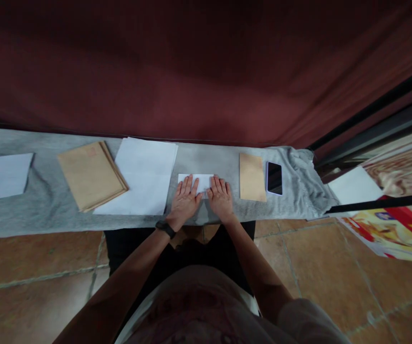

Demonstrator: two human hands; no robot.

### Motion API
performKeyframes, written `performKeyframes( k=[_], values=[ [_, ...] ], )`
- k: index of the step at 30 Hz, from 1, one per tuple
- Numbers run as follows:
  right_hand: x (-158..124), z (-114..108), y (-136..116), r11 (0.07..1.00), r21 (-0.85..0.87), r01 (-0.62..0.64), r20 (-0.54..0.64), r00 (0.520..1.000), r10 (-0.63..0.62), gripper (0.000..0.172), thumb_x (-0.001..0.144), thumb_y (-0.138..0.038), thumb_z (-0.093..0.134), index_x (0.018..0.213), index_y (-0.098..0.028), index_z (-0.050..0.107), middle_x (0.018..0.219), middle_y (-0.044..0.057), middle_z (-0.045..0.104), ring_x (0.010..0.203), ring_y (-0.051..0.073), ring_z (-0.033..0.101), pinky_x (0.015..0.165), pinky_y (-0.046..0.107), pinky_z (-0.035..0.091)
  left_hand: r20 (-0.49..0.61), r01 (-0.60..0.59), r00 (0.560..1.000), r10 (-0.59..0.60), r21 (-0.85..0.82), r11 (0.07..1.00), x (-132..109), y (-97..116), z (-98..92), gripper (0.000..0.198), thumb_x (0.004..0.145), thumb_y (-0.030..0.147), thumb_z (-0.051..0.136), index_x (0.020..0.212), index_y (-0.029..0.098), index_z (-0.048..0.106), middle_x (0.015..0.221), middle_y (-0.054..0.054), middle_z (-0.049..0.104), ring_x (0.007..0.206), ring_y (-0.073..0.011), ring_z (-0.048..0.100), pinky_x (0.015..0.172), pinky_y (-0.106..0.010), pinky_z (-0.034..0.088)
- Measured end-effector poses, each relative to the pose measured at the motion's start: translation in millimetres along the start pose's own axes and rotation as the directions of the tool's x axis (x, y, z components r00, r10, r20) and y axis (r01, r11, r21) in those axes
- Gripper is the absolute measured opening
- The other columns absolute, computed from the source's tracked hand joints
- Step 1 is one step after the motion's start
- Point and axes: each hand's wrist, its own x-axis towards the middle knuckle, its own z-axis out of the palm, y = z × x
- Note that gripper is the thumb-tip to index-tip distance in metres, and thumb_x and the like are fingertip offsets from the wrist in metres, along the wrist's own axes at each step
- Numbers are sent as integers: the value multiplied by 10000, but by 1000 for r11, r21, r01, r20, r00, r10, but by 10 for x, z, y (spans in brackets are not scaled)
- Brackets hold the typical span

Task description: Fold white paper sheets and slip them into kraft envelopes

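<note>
A small folded sheet of white paper (203,183) lies flat on the grey cloth in front of me. My left hand (186,198) rests palm down on its left part, fingers stretched out. On its right part lies my right hand (221,198), also flat with the fingers extended. The two thumbs point toward each other near the sheet's lower edge. Left of my hands is a stack of larger white sheets (143,174). A single brown envelope (252,177) lies to the right of my right hand.
Several brown envelopes (89,174) overlap the white stack's left side. Another white sheet (1,177) lies at the far left. A phone (274,178) sits beyond the single envelope. The grey cloth (299,191) bunches at the right end; a dark red curtain (191,105) hangs behind.
</note>
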Motion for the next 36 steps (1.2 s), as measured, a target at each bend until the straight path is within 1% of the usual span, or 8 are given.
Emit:
performKeyframes(
  k=[5, 8, 12, 15, 20, 25, 31, 36],
  values=[
    [-73, -12, 33, 1000, -8, -9, -14, 1000, 9, 554, 1106, -339, 324, 1622, -142, 363, 1679, 114, 372, 1540, 306, 332, 1267, 532, 218, -25, 22, 999, -22, -2, 1000, -45, -6, 5, 659, 1052, 423, 379, 1627, 106, 320, 1703, -174, 272, 1590, -318, 252, 1295, -538, 222],
    [-103, -15, 42, 1000, -14, -17, -20, 1000, 17, 546, 1103, -329, 336, 1618, -153, 377, 1676, 117, 380, 1541, 302, 333, 1264, 531, 220, -41, -5, 999, 6, 17, 1000, -54, 2, -19, 625, 1057, 396, 378, 1612, 108, 361, 1701, -171, 278, 1592, -329, 241, 1299, -555, 204],
    [-119, -13, 46, 1000, -10, -23, -34, 999, 22, 540, 1100, -325, 332, 1611, -164, 394, 1668, 118, 397, 1530, 305, 354, 1257, 534, 228, -36, -137, 990, 138, 20, 990, -82, 2, -61, 559, 1059, 328, 373, 1587, 155, 426, 1701, -116, 305, 1600, -305, 223, 1306, -547, 203],
    [-121, -14, 46, 1000, -12, -15, -33, 999, 15, 543, 1102, -330, 321, 1610, -153, 394, 1670, 123, 390, 1529, 314, 354, 1253, 538, 232, -1, -255, 967, 255, -2, 967, -147, -6, -72, 536, 1062, 333, 381, 1565, 168, 465, 1685, -99, 354, 1591, -276, 263, 1311, -502, 218],
    [-121, -26, 46, 1000, -22, -10, -26, 1000, 10, 551, 1105, -337, 308, 1611, -135, 389, 1674, 137, 379, 1532, 324, 342, 1249, 543, 229, 68, -394, 916, 395, -21, 919, -258, -18, -77, 556, 1078, 390, 358, 1589, 179, 422, 1669, -69, 398, 1587, -242, 278, 1322, -479, 186],
    [-121, -37, 43, 1000, -22, -5, -19, 1000, 4, 555, 1105, -340, 298, 1616, -139, 378, 1669, 145, 386, 1530, 322, 347, 1243, 544, 232, 63, -405, 912, 405, -13, 914, -273, -16, -70, 577, 1078, 419, 359, 1605, 186, 392, 1660, -69, 417, 1592, -236, 263, 1328, -476, 147],
    [-123, -19, 48, 999, -48, -13, -12, 1000, 13, 552, 1107, -341, 298, 1611, -136, 389, 1685, 128, 358, 1533, 323, 344, 1255, 531, 220, 73, -406, 911, 405, -5, 914, -274, -10, -37, 601, 1077, 431, 354, 1615, 162, 363, 1661, -91, 413, 1583, -224, 290, 1324, -453, 159],
    [-125, -10, 49, 998, -62, -25, -8, 1000, 24, 553, 1107, -347, 296, 1616, -148, 381, 1685, 124, 358, 1535, 321, 347, 1254, 532, 221, 71, -403, 912, 403, -10, 915, -279, -24, -23, 616, 1075, 441, 363, 1627, 168, 336, 1671, -94, 393, 1586, -220, 279, 1325, -453, 161]
  ],
)
